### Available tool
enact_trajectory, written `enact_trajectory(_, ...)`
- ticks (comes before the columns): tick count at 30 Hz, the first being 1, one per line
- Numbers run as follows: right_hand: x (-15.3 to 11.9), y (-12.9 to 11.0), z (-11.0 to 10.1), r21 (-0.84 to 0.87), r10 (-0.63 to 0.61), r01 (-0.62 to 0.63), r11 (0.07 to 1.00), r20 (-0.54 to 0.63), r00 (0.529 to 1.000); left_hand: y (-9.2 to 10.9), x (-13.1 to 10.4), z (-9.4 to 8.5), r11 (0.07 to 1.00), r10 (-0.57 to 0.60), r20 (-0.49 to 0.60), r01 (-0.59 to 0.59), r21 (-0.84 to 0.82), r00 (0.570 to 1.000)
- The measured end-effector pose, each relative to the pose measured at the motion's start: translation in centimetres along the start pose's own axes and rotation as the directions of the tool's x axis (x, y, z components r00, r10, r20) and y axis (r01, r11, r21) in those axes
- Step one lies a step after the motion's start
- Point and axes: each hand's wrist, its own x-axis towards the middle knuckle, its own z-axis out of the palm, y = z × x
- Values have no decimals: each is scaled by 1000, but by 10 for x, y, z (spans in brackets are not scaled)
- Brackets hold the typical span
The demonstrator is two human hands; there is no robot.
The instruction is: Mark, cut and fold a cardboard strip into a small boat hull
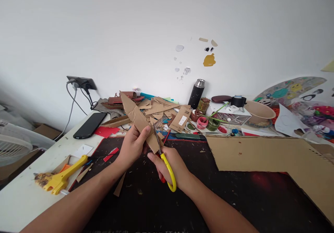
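My left hand (134, 141) grips a long, pointed piece of cardboard (139, 120), thumb on its face, tip slanting up to the left. In my right hand (173, 165) is a pair of scissors (171, 177) with yellow and red handles. The blades meet the cardboard's lower right edge; how far they are apart I cannot make out. Beneath both hands lies a dark work mat (146, 205) dotted with bits. A thin cardboard sliver (120, 185) rests on it below my left hand.
Cardboard scraps (159, 107) pile up behind my hands. A yellow glue gun (62, 175) and a phone (90, 125) lie at left. Paint jars (202, 122) and a black thermos (197, 94) stand at the back. A large cardboard sheet (255, 153) covers the right side.
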Motion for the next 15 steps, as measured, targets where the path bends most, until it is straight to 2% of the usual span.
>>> enact_trajectory(6, 0, 0, 4, -1, 11, -11, 1000, -55, 998, -5, 1, 0, 1000, 3, -5, -3, -30, 1000)
enact_trajectory(15, 1, 5, 11, 44, 44, -41, 998, -73, 996, -4, 0, 2, 999, -8, 0, 8, -42, 1000)
